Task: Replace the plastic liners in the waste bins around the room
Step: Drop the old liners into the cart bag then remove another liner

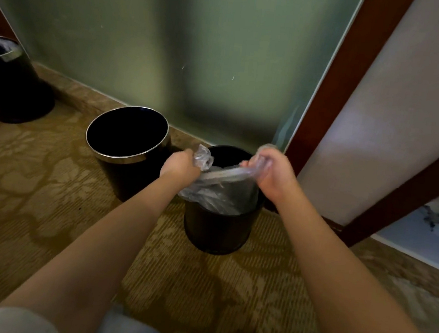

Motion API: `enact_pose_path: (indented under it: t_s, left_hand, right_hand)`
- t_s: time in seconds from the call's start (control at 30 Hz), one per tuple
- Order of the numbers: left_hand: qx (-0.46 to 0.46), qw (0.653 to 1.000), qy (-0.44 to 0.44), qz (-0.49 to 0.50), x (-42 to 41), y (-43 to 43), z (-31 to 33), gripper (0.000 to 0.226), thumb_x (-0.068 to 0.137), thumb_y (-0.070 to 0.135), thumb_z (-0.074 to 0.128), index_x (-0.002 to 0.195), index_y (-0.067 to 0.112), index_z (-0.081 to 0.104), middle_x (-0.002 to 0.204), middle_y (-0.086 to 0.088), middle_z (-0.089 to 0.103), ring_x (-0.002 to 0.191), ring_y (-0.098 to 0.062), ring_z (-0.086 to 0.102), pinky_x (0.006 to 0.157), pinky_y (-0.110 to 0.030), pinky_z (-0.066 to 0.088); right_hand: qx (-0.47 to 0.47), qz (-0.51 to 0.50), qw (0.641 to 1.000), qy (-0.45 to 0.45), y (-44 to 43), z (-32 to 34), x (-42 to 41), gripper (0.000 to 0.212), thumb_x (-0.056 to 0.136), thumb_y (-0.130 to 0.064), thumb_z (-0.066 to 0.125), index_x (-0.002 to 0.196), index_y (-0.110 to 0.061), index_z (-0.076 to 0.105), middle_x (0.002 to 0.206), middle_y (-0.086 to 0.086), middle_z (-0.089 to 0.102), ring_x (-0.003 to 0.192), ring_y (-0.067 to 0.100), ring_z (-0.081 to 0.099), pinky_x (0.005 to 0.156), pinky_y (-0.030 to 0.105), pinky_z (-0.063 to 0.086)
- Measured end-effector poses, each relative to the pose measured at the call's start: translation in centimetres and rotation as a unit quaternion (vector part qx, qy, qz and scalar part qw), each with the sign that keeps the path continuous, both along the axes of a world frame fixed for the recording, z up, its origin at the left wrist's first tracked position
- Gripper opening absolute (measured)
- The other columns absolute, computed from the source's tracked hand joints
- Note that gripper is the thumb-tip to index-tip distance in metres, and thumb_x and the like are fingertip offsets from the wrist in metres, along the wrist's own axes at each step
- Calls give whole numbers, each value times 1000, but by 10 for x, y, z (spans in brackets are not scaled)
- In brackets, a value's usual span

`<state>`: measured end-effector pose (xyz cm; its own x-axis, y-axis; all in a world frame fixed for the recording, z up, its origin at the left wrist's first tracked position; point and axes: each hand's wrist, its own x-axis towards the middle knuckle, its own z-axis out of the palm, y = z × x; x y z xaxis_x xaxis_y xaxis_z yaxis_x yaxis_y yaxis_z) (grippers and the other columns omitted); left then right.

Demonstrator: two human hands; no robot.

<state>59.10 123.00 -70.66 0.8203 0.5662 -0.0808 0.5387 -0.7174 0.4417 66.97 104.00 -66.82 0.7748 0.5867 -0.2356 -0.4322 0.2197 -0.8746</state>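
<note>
Clear liner (225, 173) taut between fingers (264, 159), over bin (215, 229)

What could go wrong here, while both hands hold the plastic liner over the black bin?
The thin liner is pulled taut between the left hand and the right hand, so it may tear.
The bin stands free on the carpet; nobody steadies it, so the pull may tip it.

A tan carpet (50, 204) with a lighter leaf-like pattern covers the floor. Along its far edge runs a low marbled stone strip (81, 92). Above the strip rises a green frosted panel (171, 42) (glass, by its look), dim and crossed by darker vertical bands. At the panel's right edge stands a red-brown wooden frame (348, 71), then a pale textured wall (404, 103). Beyond the carpet's right edge lies a pale floor (413, 241).
</note>
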Motion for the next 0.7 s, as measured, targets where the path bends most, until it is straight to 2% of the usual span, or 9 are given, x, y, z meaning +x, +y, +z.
enact_pose_path:
  t_s: [0.07,0.17,0.27,0.3,0.33,0.4,0.47,0.6,0.7]
  left_hand:
    - [-10,1000,-3,1,0,0,-1,23,92,18,47,107,1,52,108,-19,61,98,-36,58,71,-34,42]
    - [-48,997,-40,34,2,1,3,24,92,19,48,106,1,54,107,-19,61,100,-36,58,72,-32,39]
    - [-54,995,-72,44,6,-4,10,30,96,21,44,115,1,54,108,-19,63,103,-35,59,71,-28,34]
    - [-61,994,-83,45,6,-6,12,30,97,22,43,117,2,54,107,-19,64,102,-34,60,71,-28,34]
    - [-71,992,-91,43,7,-8,14,30,97,21,44,118,2,55,108,-19,64,101,-33,60,72,-27,35]
    - [-78,993,-89,23,7,-11,12,28,95,17,45,117,4,56,109,-17,64,96,-29,60,71,-27,37]
    - [-76,994,-74,-2,7,-18,11,24,95,16,45,112,5,58,111,-16,64,95,-28,59,73,-30,43]
    - [-76,995,-64,-23,10,-36,14,35,92,15,52,125,4,47,118,-18,60,104,-34,60,78,-36,48]
    - [-96,992,-69,-41,11,-43,12,33,91,20,54,119,6,42,111,-16,62,92,-30,60,71,-37,49]
  right_hand:
    - [-162,6,975,-153,16,-4,-8,35,94,-9,47,59,-12,47,46,-1,44,44,13,46,64,32,47]
    - [-432,114,767,-462,19,-28,-14,22,93,-29,55,76,-19,45,67,-2,50,61,16,49,57,32,35]
    - [-522,253,670,-464,10,-53,-15,19,96,-38,46,97,-20,43,90,3,57,81,25,56,64,35,40]
    - [-534,269,673,-435,9,-58,-13,22,96,-40,46,104,-19,43,97,5,58,86,25,57,67,35,42]
    - [-525,257,711,-392,8,-59,-11,28,96,-41,48,112,-19,45,104,5,58,90,23,57,71,35,43]
    - [-440,171,833,-288,11,-51,-9,43,92,-43,57,127,-20,48,119,2,56,104,19,56,82,32,44]
    - [-337,97,901,-254,15,-36,-6,53,85,-46,68,130,-25,51,128,-4,52,115,13,50,92,28,41]
    - [-259,50,922,-283,22,-17,-11,38,82,-31,75,115,-18,62,108,-6,62,98,7,57,82,25,47]
    - [-272,7,912,-307,28,-19,-10,19,82,-19,74,94,-6,67,93,9,70,90,22,65,81,40,54]
